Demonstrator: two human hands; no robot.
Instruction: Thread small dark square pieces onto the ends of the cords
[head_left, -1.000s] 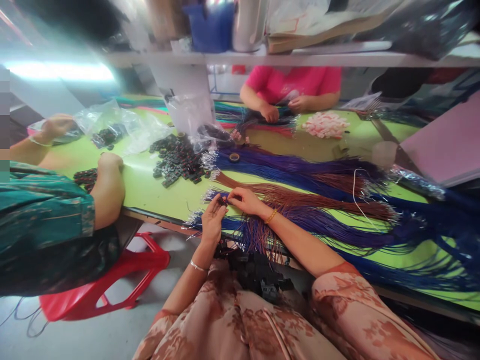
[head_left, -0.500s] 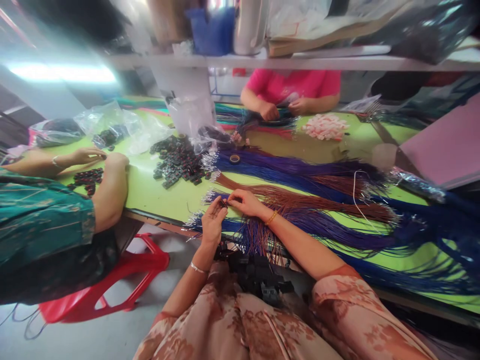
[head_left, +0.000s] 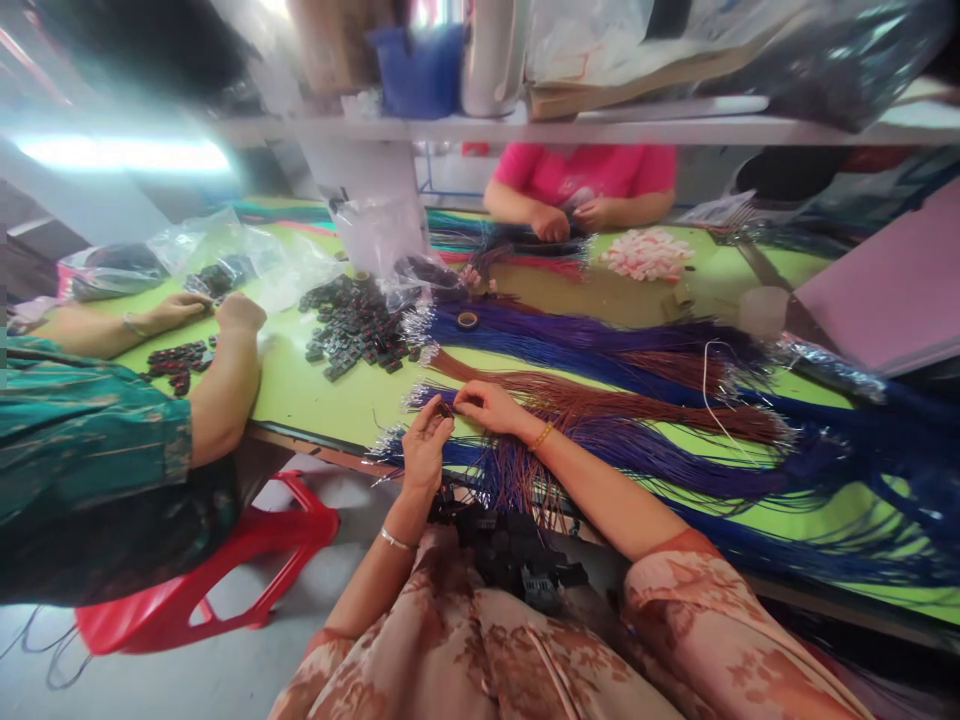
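Observation:
Between the thumb and fingers of my left hand is a small dark connector housing, partly covered by the fingertips. Close beside it, my right hand is closed in a pinch; whatever its fingertips hold is too small to make out. Under and around both hands lie bundles of wires: brown wires and dark blue-purple wires, with silvery terminals at their left ends. Several black connector housings rest in my lap, below the table edge.
A heap of black connector housings sits left of the wires, near a tape roll. At the left, a co-worker's arm rests by a smaller pile. Across the table, a person in pink works behind white connectors. A shelf crosses above.
My two hands stay almost in place, fingertips still close together. The left co-worker's hands have shifted slightly, and the far person's hand has moved a little. The view has tilted slightly.

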